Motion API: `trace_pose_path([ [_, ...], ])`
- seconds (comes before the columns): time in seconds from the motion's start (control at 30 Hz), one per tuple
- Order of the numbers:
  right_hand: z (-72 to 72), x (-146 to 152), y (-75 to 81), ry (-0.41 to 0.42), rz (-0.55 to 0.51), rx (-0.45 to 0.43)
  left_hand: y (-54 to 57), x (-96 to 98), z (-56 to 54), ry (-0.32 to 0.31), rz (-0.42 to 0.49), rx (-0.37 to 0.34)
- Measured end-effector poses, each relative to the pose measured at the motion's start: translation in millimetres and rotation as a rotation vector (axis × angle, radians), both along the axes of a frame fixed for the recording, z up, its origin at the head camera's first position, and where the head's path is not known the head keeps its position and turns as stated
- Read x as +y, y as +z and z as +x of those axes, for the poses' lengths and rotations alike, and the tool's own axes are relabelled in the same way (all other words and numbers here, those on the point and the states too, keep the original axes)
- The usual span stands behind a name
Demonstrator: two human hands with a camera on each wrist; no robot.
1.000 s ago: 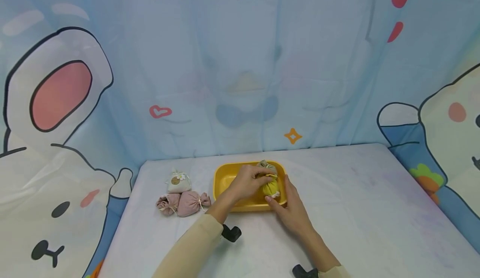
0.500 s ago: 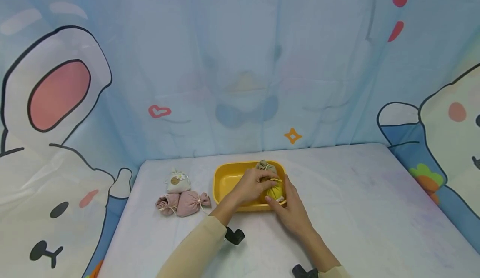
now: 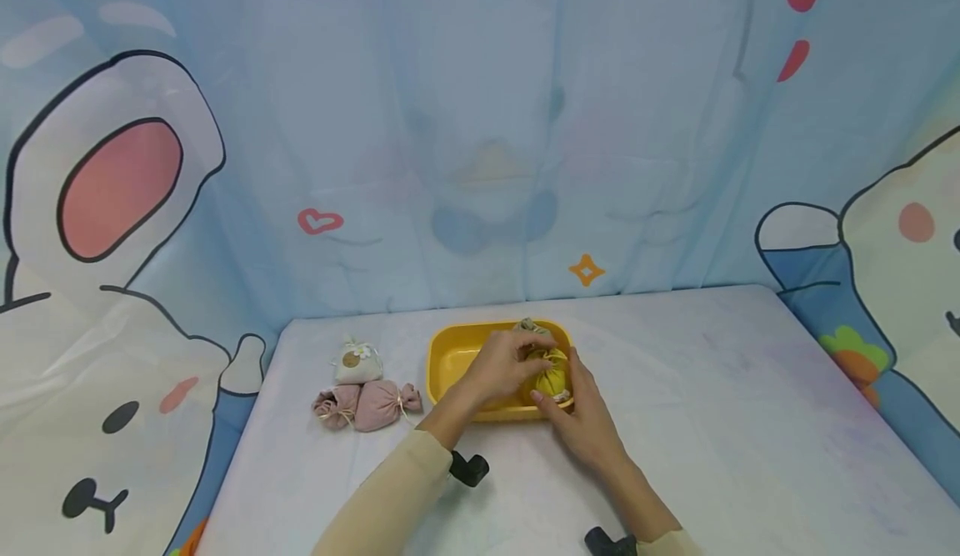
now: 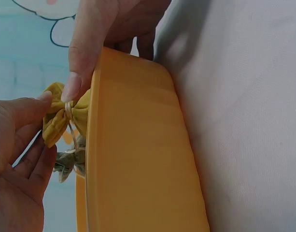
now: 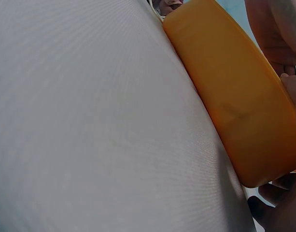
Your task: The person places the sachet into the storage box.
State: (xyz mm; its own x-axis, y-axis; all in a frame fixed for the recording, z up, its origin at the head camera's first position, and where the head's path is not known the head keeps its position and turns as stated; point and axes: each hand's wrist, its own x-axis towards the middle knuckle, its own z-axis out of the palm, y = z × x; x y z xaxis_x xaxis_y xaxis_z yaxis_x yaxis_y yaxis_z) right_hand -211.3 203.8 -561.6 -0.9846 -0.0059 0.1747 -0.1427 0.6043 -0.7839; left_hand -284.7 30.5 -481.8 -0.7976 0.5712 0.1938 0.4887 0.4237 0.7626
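Note:
In the head view, my left hand (image 3: 504,366) reaches into the yellow tray (image 3: 448,356) from the left. It pinches the gathered top of a yellow drawstring pouch (image 4: 55,118), with thumb on one side and fingers on the other. The pouch sits at the tray's right end. My right hand (image 3: 588,423) grips that end, fingers along the outer wall and thumb over the front rim, its tip at the pouch's tied neck in the left wrist view. Behind the yellow pouch, a grey-green pouch (image 4: 65,163) lies in the tray, partly hidden by my left hand.
Left of the tray, a cream pouch with a flower (image 3: 357,364) stands behind two pink pouches, one rolled-looking (image 3: 335,408) and one tied (image 3: 381,406). The white-covered table (image 3: 697,398) ends at a printed blue curtain (image 3: 480,122).
The yellow pouch has shifted right and settled into the tray's right end, with my left hand following it. My right hand stays at the tray's end throughout.

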Motion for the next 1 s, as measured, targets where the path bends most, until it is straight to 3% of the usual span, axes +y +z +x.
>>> trace_pose_path([
  [0.27, -1.0, 0.9, 0.7, 0.000, -0.004, -0.015, 1.1, -8.4, -0.8, -0.003, 0.034, 0.031],
  [0.6, -2.3, 0.8, 0.7, 0.001, -0.005, -0.030, 0.4, -26.2, 5.1, 0.096, 0.012, -0.001],
  [1.0, -2.4, -0.6, 0.7, -0.008, 0.001, -0.059, 0.9, -48.4, 6.1, 0.147, 0.012, 0.062],
])
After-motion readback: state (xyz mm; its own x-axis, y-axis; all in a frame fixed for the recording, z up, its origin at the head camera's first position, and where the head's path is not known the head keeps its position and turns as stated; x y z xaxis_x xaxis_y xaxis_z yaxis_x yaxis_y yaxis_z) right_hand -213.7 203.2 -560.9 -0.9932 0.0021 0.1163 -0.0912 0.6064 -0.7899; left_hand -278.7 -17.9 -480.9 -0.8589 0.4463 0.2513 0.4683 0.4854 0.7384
